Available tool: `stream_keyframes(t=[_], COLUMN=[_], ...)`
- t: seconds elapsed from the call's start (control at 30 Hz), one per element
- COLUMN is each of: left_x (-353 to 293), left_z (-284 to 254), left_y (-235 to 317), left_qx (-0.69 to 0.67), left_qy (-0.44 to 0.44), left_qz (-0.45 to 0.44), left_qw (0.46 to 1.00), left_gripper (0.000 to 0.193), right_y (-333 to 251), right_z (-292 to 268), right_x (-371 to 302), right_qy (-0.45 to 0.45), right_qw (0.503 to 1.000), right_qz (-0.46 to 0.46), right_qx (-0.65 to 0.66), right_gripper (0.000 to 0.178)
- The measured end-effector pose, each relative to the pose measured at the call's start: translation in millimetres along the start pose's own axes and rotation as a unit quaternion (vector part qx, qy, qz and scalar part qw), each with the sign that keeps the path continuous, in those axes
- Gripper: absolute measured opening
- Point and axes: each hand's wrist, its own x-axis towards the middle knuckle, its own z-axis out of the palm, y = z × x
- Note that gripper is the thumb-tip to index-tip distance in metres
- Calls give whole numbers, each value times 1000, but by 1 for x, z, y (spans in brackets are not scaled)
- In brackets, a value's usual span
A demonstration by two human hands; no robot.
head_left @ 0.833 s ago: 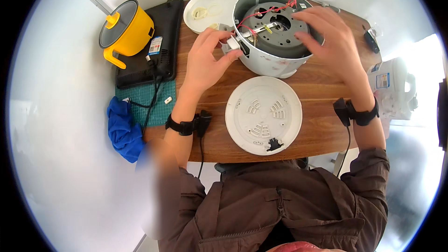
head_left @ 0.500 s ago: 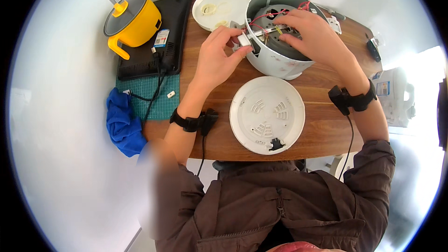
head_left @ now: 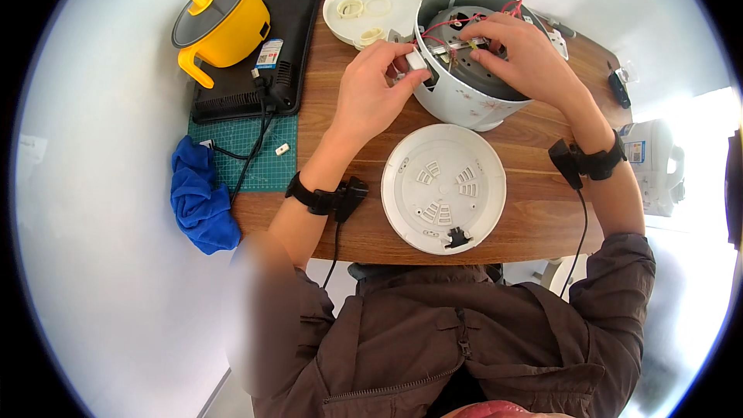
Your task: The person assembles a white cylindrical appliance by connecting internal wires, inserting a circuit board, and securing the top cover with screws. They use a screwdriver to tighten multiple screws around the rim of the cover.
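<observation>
A white rice cooker body (head_left: 468,107) with a floral print stands with its inside exposed, showing a grey metal plate, red wires (head_left: 451,23) and a metal strip (head_left: 447,48). My left hand (head_left: 374,87) pinches a small white plastic switch piece (head_left: 416,59) at an opening in the body's left wall. Over the cooker, my right hand (head_left: 520,58) reaches in with thumb and fingertips closed around a spot on the strip, next to a small yellowish piece (head_left: 472,44). Exactly what those fingertips grip is hidden.
A round white vented base cover (head_left: 410,178) lies nearby. Behind stands a white lid (head_left: 352,27) with rings on it. At left are a yellow pot (head_left: 232,31) on a black panel (head_left: 298,46), a green cutting mat (head_left: 286,178), a blue cloth (head_left: 197,201) and a small white part (head_left: 282,149).
The view has shifted slightly. The right thumb has come up a little closer to the fingers on the strip. The left hand keeps its pinch on the white switch piece.
</observation>
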Motion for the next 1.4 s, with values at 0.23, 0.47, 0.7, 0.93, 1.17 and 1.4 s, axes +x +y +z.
stream_keyframes(t=[0.23, 0.47, 0.7, 0.93, 1.17, 1.4], left_x=[3, 3, 7, 10, 11, 10], left_z=[4, 9, 13, 17, 21, 26], left_y=[1, 10, 11, 6, 6, 1], left_qx=[54, 72, 85, -9, -58, -77], left_qy=[2, 2, 1, -6, -5, 23], left_qz=[8, 10, -11, -62, -127, -112], left_qw=[999, 997, 996, 998, 990, 990], left_gripper=[37, 37, 40, 39, 40, 25], right_y=[4, 8, 11, 14, 15, 17], right_z=[4, 1, 2, -3, -3, -2], right_x=[-4, -6, -8, -5, -5, -2], right_qy=[35, 29, 42, 29, 25, 13], right_qw=[999, 999, 999, 999, 1000, 998], right_qz=[6, 25, 18, 7, 1, -48], right_qx=[-3, 9, 10, 15, -12, -26], right_gripper=[23, 24, 24, 20, 20, 31])
